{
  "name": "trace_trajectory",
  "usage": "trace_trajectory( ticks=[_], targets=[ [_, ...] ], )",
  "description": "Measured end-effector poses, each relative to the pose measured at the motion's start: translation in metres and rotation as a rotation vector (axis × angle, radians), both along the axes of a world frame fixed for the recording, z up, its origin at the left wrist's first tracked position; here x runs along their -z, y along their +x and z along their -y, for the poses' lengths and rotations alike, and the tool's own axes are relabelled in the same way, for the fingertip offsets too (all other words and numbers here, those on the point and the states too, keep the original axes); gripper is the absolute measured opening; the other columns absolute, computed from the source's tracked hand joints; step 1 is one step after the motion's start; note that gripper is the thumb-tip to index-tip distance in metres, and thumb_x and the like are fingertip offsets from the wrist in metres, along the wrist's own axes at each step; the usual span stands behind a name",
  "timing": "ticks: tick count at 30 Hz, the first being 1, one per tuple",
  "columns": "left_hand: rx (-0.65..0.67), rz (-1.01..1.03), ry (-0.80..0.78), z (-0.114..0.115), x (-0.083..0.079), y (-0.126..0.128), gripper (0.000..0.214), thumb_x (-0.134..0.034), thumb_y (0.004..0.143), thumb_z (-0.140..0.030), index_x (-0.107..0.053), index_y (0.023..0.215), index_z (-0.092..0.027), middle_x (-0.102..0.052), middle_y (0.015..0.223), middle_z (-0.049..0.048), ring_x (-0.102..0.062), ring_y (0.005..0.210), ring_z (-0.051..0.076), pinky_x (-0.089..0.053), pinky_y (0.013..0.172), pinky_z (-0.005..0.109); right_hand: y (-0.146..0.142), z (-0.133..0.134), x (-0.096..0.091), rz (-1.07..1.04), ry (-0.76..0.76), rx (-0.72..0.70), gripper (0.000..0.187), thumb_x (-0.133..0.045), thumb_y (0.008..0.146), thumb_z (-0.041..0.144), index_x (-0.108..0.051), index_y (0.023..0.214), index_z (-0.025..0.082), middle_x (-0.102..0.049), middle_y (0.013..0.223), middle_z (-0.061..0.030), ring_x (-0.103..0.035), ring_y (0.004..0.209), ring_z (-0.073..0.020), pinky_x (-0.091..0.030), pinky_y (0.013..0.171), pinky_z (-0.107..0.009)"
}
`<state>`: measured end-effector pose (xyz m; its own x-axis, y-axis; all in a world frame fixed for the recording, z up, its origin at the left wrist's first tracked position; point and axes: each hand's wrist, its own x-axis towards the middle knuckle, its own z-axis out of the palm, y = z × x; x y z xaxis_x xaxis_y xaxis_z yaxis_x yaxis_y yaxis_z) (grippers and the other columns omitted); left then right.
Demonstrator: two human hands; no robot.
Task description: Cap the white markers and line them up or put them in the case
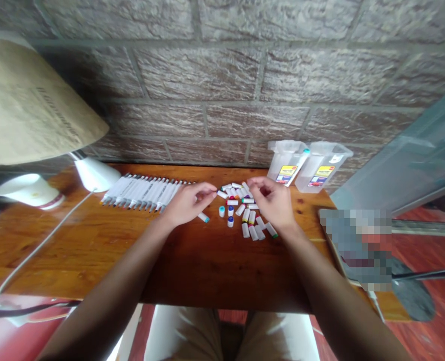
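My left hand [191, 203] is closed in a pinch, its fingertips at the dark-blue end of a white marker cap [222, 194]. Beneath that hand, a marker with a light-blue tip [203, 217] sticks out. My right hand [274, 201] has its fingers curled together over the far right of the loose caps; what they grip, if anything, is hidden. Between the hands many white caps with coloured ends [251, 217] lie scattered. Nearer to me, a light-blue-topped cap [221, 211] and two dark-blue-topped caps [230, 221] stand upright.
A row of markers [143, 193] lies to the left. Two clear plastic boxes [316, 173] stand against the brick wall [226, 120]. A lamp [94, 173], its white cable and a paper cup [30, 191] are at left. A flat blurred-out object [354, 245] lies at right.
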<state>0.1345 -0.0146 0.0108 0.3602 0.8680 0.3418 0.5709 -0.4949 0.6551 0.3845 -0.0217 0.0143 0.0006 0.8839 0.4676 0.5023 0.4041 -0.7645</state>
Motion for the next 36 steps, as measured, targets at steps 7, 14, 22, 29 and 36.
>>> trace_trajectory(
  ticks=[7,14,22,29,36],
  targets=[
    [-0.025,-0.142,0.059,-0.007,-0.011,-0.028,0.029,-0.057,0.094,-0.044,-0.076,0.095,-0.022,-0.080,0.097,0.0040,-0.072,0.083,0.019,-0.051,0.076,0.027,-0.014,0.011,-0.007,0.144,0.146,-0.221,0.016,-0.067,0.092,0.035,-0.075,0.090,0.021,-0.078,0.091,-0.0037,-0.069,0.084,-0.0177,-0.051,0.083,-0.031],
    [-0.083,-0.250,0.022,-0.009,-0.003,-0.024,0.024,-0.054,0.094,-0.035,-0.074,0.092,-0.022,-0.079,0.091,0.0017,-0.071,0.082,0.018,-0.048,0.079,0.027,-0.044,0.026,0.007,0.424,0.249,-0.389,0.020,-0.066,0.094,0.033,-0.074,0.108,0.020,-0.076,0.111,-0.0071,-0.061,0.116,-0.0248,-0.043,0.106,-0.041],
    [-0.392,-0.419,-0.011,-0.006,0.001,-0.022,0.024,-0.055,0.094,-0.037,-0.076,0.088,-0.026,-0.080,0.095,0.0058,-0.073,0.090,0.025,-0.049,0.078,0.032,-0.061,0.045,0.013,0.634,0.301,-0.393,0.016,-0.064,0.095,0.031,-0.079,0.101,0.026,-0.072,0.126,-0.0055,-0.047,0.138,-0.0344,-0.032,0.118,-0.057],
    [-0.483,-0.570,-0.039,-0.004,0.007,-0.019,0.030,-0.057,0.093,-0.045,-0.078,0.083,-0.026,-0.079,0.086,0.0082,-0.070,0.078,0.024,-0.044,0.067,0.030,-0.080,0.049,0.022,0.727,0.291,-0.387,0.019,-0.063,0.095,0.027,-0.079,0.085,0.023,-0.076,0.110,-0.0071,-0.051,0.135,-0.0344,-0.023,0.123,-0.064],
    [-0.491,-0.593,-0.059,-0.003,0.008,-0.013,0.032,-0.064,0.088,-0.051,-0.075,0.074,-0.024,-0.075,0.076,0.0089,-0.066,0.069,0.023,-0.039,0.060,0.029,-0.083,0.042,0.029,0.767,0.248,-0.350,0.019,-0.063,0.094,0.019,-0.079,0.086,0.022,-0.078,0.094,-0.0064,-0.055,0.128,-0.0315,-0.025,0.123,-0.061]
  ],
)
